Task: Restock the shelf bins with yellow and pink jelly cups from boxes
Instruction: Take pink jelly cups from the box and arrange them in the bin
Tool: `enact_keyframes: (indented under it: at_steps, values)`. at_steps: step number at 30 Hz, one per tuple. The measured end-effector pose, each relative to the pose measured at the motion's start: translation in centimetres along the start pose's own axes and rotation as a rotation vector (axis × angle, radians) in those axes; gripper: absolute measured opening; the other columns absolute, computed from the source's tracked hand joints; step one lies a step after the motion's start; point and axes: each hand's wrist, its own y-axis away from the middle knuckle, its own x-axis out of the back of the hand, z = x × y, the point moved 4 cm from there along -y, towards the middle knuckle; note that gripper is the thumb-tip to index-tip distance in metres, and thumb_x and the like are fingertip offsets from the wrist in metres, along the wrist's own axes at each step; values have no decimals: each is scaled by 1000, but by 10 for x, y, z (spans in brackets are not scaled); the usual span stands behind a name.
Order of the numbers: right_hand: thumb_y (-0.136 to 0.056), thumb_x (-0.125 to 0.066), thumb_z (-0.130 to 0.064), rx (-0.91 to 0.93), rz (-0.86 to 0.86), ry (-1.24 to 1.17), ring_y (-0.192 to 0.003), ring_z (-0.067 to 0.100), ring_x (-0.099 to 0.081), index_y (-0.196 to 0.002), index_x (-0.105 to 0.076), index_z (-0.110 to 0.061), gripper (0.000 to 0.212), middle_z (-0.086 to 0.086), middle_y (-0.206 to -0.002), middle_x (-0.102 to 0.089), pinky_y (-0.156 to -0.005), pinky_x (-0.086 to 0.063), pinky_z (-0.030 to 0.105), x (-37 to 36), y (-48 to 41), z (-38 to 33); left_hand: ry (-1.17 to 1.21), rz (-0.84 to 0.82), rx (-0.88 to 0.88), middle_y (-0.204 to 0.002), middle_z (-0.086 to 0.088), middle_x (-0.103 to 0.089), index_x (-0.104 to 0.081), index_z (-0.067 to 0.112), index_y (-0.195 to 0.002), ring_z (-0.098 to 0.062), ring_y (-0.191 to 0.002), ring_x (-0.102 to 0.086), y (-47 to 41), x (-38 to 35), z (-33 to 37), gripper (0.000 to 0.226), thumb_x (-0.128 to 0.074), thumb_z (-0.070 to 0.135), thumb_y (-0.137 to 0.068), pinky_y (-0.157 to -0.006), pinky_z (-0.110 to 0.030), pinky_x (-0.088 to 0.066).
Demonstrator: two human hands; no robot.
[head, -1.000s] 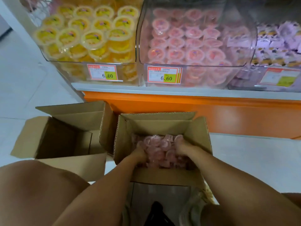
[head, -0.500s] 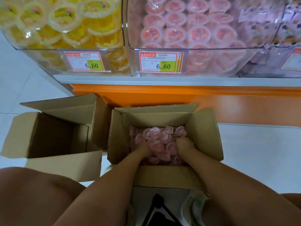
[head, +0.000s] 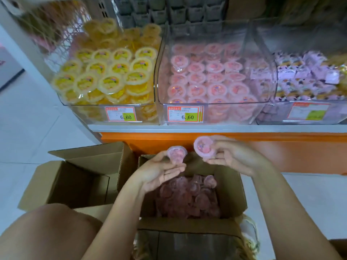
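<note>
Round glossy pink cups [head: 177, 154] [head: 204, 146] in hands [head: 159, 172] [head: 234, 156], corrug. box [head: 232, 194] below

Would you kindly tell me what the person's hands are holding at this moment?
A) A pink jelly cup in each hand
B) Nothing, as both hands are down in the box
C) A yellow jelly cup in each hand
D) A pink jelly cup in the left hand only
A: the left hand holds one pink jelly cup and the right hand holds a second pink jelly cup, both raised above the open box.
</note>
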Motion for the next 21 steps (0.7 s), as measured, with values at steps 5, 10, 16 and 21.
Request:
enact_keyframes:
  at_steps: [5, 10, 16, 21]
  values:
    - [-88, -55, -3, 210, 45, -54, -83, 19, -63, -106, -61, -8, 19, 11, -96, -65, -70, -57, 25, -14, 23, -36, 31, -143, -178, -100, -22, -69, -55, 3, -115, -26, -82, -72, 37, -35, 41, 35, -47, -15, -86, -67, -23, -58]
    - [-70, -73, -11, 313, 60, -58, -70, 12, -63, -87, -66, -15, 19, 5, -80, -67, -63, -49, 21, -30, 36, -58, 21, -214, -319, -112, -20, -67, -57, 5, -121, -29, -88, -70, 59, -73, 84, 41, -57, 11, -81, -70, -26, -58]
    - [-85, -63, -8, 477, 280, -179, -58, 9, -46, -78, -58, -13, 10, 2, -69, -52, -53, -34, 19, -8, 26, -109, -120, -202, -509, -102, -4, -68, -51, 17, -132, -23, -86, -66, 45, -107, 143, 52, -50, -8, -87, -84, -31, -56]
    - [-88, -57, -2, 570, 247, -308, -75, 12, -65, -101, -59, -2, 13, 5, -82, -70, -62, -52, 19, -2, 13, -150, -67, -164, -568, -132, -9, -55, -32, 17, -145, -26, -104, -63, 14, -119, 176, 75, -50, -20, -82, -89, -30, -52]
